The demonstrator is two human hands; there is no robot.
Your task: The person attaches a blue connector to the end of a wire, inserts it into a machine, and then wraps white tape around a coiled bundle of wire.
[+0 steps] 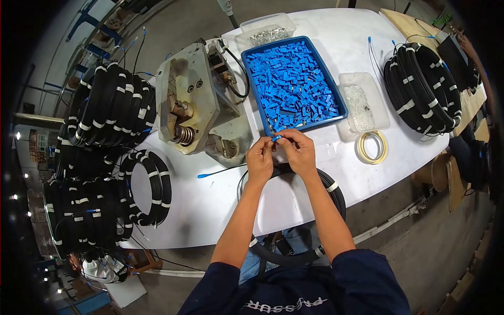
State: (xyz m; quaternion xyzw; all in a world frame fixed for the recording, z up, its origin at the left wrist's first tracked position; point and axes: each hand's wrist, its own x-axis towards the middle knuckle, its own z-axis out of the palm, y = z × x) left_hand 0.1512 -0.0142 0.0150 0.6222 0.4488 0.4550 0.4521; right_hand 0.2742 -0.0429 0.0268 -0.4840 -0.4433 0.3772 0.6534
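Low in the middle of the frame, two bare arms reach up from dark blue sleeves and cross over a black cable ring (332, 190) that lies at the near edge of the white tabletop (210, 212). Just above the ring, the left hand (261, 157) and the right hand (299, 152) meet in the middle of the frame. Each grip is pinched together on a small blue piece (276, 138), which sits at the fingertips, between the two hands and at their top. The piece looks like it lies sideways, its long side going left to right, but it is too small to tell which end is which. To the left of the hands, a thin cable with a blue end (220, 171) lies on the tabletop. To the right lies a tape ring (373, 147). Just above the hands is a blue tray (251, 79) full of more blue pieces, with a clear box (364, 102) beside it on the right. A metal machine (197, 105) stands to the left of the tray. Stacks of black rings (110, 105) fill the left side, and one more stack (422, 86) sits at the upper right.
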